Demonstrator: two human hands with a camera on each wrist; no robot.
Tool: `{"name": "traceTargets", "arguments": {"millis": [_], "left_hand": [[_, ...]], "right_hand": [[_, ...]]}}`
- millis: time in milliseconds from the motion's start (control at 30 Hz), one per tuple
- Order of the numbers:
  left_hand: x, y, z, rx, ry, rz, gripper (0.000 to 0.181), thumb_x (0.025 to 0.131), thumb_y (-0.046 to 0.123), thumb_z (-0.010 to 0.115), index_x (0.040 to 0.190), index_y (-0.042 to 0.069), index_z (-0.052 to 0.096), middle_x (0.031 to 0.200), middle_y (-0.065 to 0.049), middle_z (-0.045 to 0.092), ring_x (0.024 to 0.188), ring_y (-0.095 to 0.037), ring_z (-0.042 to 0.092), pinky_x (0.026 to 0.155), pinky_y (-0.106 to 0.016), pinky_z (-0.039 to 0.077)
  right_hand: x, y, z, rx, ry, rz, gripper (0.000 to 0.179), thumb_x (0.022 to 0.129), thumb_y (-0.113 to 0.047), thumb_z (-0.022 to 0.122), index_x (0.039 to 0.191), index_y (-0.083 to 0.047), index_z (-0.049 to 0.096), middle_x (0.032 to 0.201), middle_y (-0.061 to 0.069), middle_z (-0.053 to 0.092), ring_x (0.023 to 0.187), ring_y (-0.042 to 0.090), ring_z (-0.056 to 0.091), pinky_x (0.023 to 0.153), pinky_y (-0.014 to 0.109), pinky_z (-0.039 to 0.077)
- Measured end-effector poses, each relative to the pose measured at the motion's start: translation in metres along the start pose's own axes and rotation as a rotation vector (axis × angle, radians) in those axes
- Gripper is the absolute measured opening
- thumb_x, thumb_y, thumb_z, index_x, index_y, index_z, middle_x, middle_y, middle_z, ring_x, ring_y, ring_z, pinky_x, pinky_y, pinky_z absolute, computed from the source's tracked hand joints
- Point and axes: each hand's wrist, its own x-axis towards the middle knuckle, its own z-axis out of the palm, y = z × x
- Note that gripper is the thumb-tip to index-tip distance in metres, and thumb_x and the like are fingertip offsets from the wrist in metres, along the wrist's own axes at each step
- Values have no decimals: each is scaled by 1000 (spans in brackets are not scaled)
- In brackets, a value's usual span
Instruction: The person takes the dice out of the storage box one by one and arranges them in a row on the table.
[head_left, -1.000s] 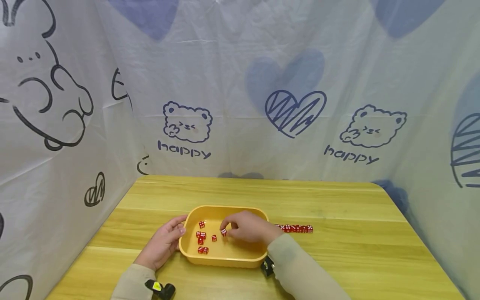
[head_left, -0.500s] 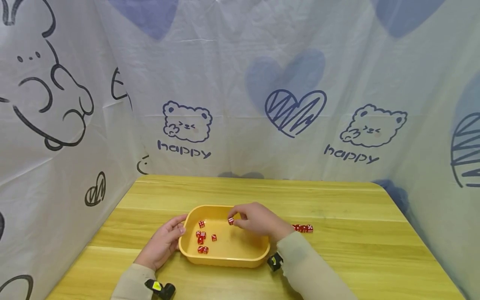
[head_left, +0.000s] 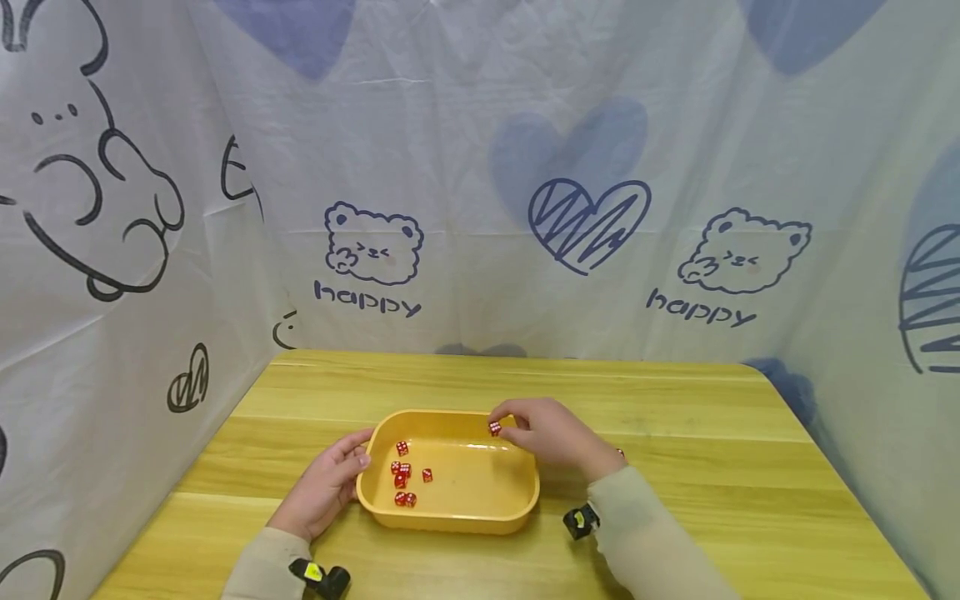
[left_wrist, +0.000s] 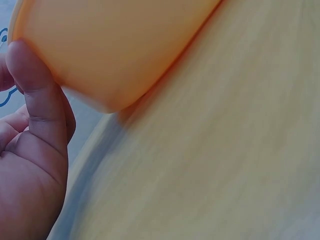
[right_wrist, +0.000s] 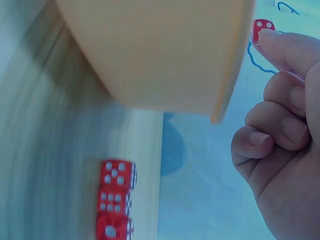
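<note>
A yellow plastic tray [head_left: 476,492] stands on the table, with several red dice [head_left: 401,481] in its left part. At its left end my left hand [head_left: 324,487] grips the rim, the thumb [left_wrist: 32,70] lying against the wall in the left wrist view. Over the tray's right back corner, my right hand [head_left: 553,433] pinches one red die [head_left: 495,428] between thumb and fingertips. The other fingers of that hand are curled in, as the right wrist view shows. That die [right_wrist: 262,31] is above rim height there.
Right of the tray, a row of red dice [right_wrist: 114,200] lies on the wooden table [head_left: 712,475]; in the head view my right hand and wrist hide most of it. A printed cloth [head_left: 480,167] hangs behind and at both sides.
My right hand has lifted the die from the tray's middle and moved right and back towards the corner. The left hand and the tray have stayed put.
</note>
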Motion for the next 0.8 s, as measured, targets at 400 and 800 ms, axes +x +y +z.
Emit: {"name": "traceTargets", "arguments": {"millis": [400, 800], "left_hand": [[1, -1, -2, 8, -23, 6, 63, 104, 13, 56, 156, -4, 25, 121, -17, 53, 97, -19, 63, 80, -33, 60], [1, -1, -2, 7, -39, 11, 64, 105, 15, 56, 157, -4, 24, 123, -17, 52, 97, -19, 63, 78, -32, 60]], "right_hand": [[-20, 20, -11, 20, 45, 73, 23, 100, -27, 65, 123, -25, 72, 66, -3, 51, 55, 11, 48, 50, 28, 45], [-47, 45, -24, 38, 105, 149, 23, 98, -22, 68, 121, -25, 72, 67, -3, 52, 59, 12, 47, 53, 29, 44]]}}
